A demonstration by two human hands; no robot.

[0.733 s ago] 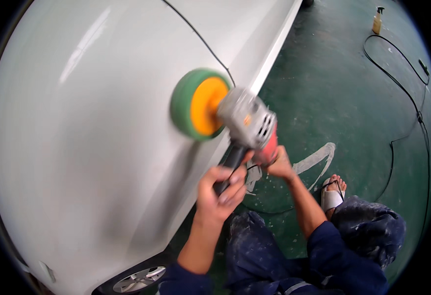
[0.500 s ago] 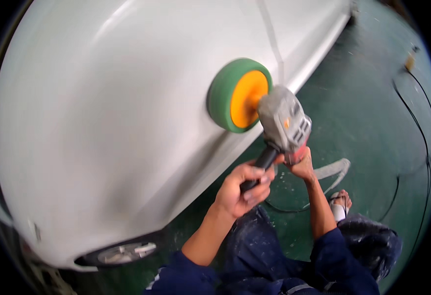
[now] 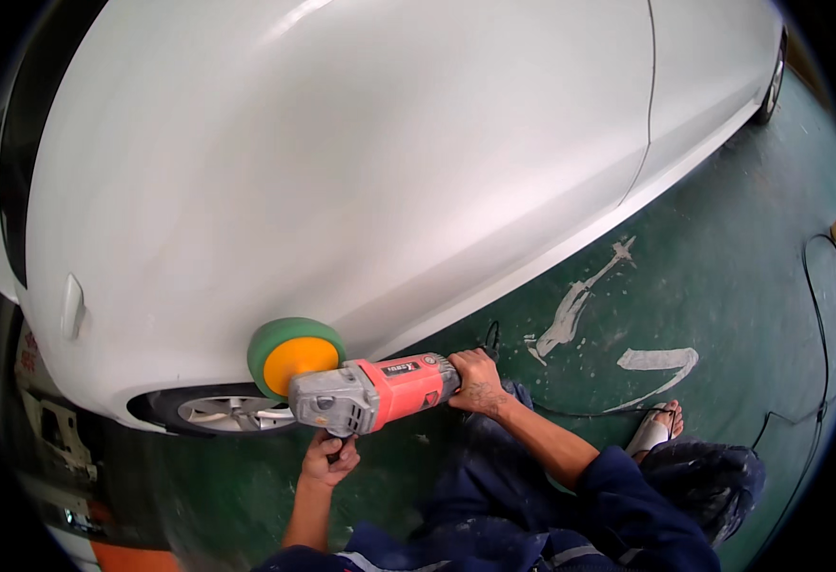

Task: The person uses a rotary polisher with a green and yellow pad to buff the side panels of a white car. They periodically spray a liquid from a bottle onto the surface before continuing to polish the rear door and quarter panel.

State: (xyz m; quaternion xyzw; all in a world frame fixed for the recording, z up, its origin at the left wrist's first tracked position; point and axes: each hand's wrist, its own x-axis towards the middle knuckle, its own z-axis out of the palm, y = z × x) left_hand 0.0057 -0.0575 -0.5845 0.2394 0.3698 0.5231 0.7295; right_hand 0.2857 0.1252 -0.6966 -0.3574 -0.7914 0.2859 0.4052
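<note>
A red and grey car polisher (image 3: pixel 404 386) lies crosswise in front of me, its head pointing left. Its round pad, green foam with a yellow backing (image 3: pixel 294 360), rests against the lower side of a white car (image 3: pixel 342 191), just above the wheel (image 3: pixel 232 412). My left hand (image 3: pixel 330 459) is closed round the black side handle under the grey gear head. My right hand (image 3: pixel 478 384) grips the rear of the red body, where the black cord leaves it. Most of the side handle is hidden by the left fingers.
The black cord (image 3: pixel 570 413) runs over the green floor (image 3: pixel 666 286), past my sandalled foot (image 3: pixel 661 424), to more cable (image 3: pixel 823 334) at the right. White paint marks (image 3: pixel 575 310) streak the floor. At lower left stand car parts (image 3: pixel 61 429) and something orange (image 3: pixel 137 558).
Both hands have carried the polisher left and nearer to me, from the panel by the door seam down to the wheel arch. It has turned from upright to nearly level.
</note>
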